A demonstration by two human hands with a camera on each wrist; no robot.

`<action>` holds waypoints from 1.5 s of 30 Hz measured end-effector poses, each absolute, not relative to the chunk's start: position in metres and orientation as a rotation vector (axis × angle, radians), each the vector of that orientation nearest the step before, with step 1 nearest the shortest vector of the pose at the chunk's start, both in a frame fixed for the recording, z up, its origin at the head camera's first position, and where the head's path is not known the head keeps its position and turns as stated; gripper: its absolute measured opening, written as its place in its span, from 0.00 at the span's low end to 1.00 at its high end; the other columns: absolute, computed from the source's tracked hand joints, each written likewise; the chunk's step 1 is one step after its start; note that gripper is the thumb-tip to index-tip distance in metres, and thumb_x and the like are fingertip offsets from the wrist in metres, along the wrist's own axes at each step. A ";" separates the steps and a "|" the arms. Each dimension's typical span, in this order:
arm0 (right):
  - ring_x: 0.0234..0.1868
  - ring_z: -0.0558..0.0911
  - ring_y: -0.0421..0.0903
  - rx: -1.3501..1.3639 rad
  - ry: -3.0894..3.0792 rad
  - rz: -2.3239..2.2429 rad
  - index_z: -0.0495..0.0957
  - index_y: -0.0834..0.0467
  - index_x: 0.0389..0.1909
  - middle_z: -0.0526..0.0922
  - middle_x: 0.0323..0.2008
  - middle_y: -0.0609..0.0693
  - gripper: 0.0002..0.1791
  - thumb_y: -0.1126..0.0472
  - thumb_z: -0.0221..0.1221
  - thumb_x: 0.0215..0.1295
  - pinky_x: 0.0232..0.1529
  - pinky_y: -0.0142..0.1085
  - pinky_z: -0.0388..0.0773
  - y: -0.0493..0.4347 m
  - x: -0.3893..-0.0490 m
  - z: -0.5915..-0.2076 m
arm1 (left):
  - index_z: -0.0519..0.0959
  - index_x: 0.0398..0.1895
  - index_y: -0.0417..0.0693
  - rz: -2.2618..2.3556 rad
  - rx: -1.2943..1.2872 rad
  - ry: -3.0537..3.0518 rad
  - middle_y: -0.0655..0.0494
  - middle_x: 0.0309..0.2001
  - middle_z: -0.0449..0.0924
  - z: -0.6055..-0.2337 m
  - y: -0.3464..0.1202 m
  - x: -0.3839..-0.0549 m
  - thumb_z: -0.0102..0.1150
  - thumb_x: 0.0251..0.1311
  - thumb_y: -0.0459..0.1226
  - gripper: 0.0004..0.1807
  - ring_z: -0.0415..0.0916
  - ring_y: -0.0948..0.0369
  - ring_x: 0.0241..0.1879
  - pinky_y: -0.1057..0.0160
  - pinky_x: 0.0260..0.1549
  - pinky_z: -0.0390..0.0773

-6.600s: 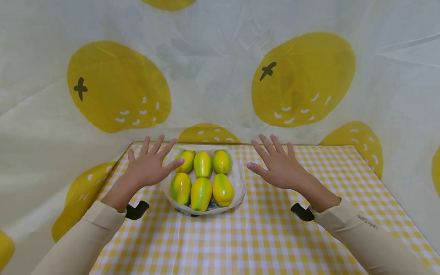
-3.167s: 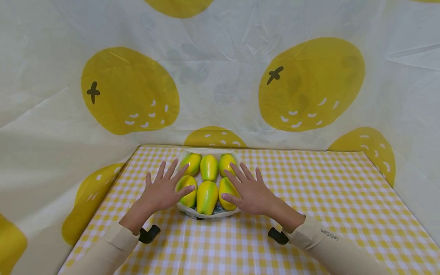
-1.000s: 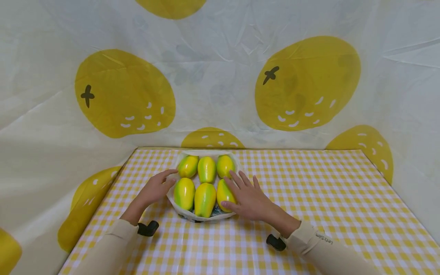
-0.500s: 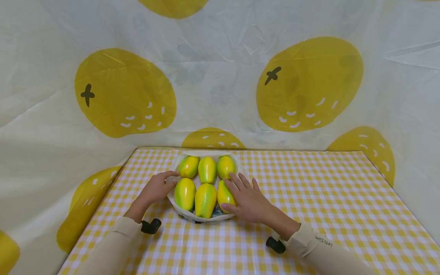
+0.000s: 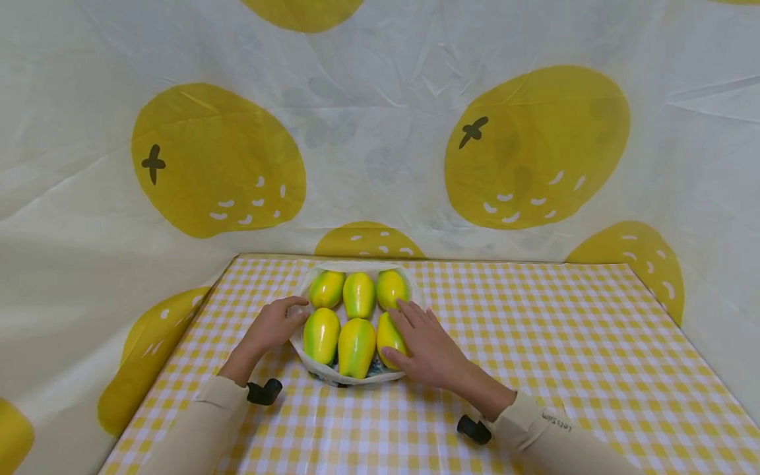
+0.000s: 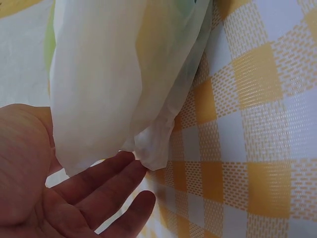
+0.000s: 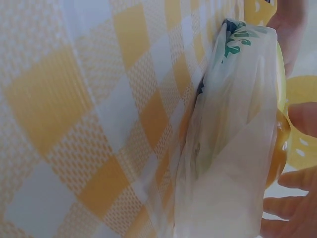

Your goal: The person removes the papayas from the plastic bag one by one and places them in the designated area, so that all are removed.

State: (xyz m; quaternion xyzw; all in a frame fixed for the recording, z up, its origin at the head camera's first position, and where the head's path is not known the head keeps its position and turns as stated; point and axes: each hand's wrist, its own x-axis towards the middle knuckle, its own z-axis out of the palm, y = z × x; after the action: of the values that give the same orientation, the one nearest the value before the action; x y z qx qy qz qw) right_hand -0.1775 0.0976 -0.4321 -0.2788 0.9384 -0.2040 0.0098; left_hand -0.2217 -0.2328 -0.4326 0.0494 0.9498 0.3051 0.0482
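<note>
Several glossy yellow-green fruits point(image 5: 357, 348), shaped like mangoes or papayas, lie in two rows inside a translucent white plastic bag point(image 6: 99, 74). The bag's mouth is spread wide, facing up. At its left side my left hand point(image 5: 270, 324) pinches the rim, the bag wall running between thumb and fingers in the left wrist view; the thumb is mostly hidden there. My right hand point(image 5: 430, 349) reaches over the right rim with extended fingers, partly covering the front right fruit point(image 5: 388, 338). Green print shows on the bag wall in the right wrist view.
A yellow-and-white checked cloth point(image 5: 534, 343) covers the table. Behind it hangs a pale sheet point(image 5: 374, 145) printed with large yellow fruits. Black devices stick out at both wrists, the left device point(image 5: 264, 392) close over the cloth.
Both hands came in from apart to the bag's sides. The left hand turned from spread fingers to a pinch on the rim. Lately the right fingers drew closer together; the fruits keep their layout.
</note>
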 end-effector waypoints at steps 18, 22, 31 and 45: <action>0.80 0.63 0.61 -0.738 2.838 -0.918 0.61 0.60 0.79 0.58 0.81 0.60 0.41 0.45 0.62 0.72 0.75 0.59 0.65 0.095 -0.175 -0.434 | 0.81 0.63 0.43 0.937 0.160 2.933 0.38 0.61 0.83 -0.437 -0.236 -0.221 0.60 0.73 0.43 0.21 0.79 0.52 0.40 0.52 0.42 0.77; 0.81 0.61 0.60 -0.671 2.764 -0.973 0.59 0.58 0.80 0.57 0.82 0.59 0.43 0.43 0.61 0.72 0.76 0.59 0.63 0.093 -0.177 -0.439 | 0.81 0.64 0.44 0.939 0.154 2.929 0.37 0.62 0.82 -0.438 -0.237 -0.220 0.60 0.72 0.43 0.22 0.82 0.46 0.48 0.47 0.47 0.80; 0.77 0.69 0.59 -0.539 2.705 -1.047 0.56 0.54 0.82 0.52 0.84 0.55 0.48 0.40 0.64 0.68 0.70 0.59 0.70 0.089 -0.177 -0.449 | 0.80 0.65 0.45 0.943 0.150 2.918 0.38 0.64 0.81 -0.442 -0.239 -0.218 0.59 0.73 0.44 0.22 0.83 0.45 0.51 0.49 0.45 0.80; 0.51 0.77 0.43 -0.522 2.718 -1.188 0.65 0.53 0.76 0.74 0.70 0.50 0.44 0.48 0.69 0.61 0.52 0.44 0.76 0.087 -0.179 -0.451 | 0.80 0.65 0.44 0.966 0.170 2.924 0.39 0.63 0.82 -0.445 -0.241 -0.217 0.60 0.73 0.44 0.22 0.83 0.46 0.50 0.51 0.43 0.80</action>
State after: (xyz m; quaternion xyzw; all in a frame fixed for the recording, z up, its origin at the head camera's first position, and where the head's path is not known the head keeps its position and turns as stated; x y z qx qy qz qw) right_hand -0.1789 0.0865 -0.4509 -0.1729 0.9005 -0.3937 0.0649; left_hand -0.2173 -0.2406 -0.4450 0.0552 0.9477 0.3130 0.0287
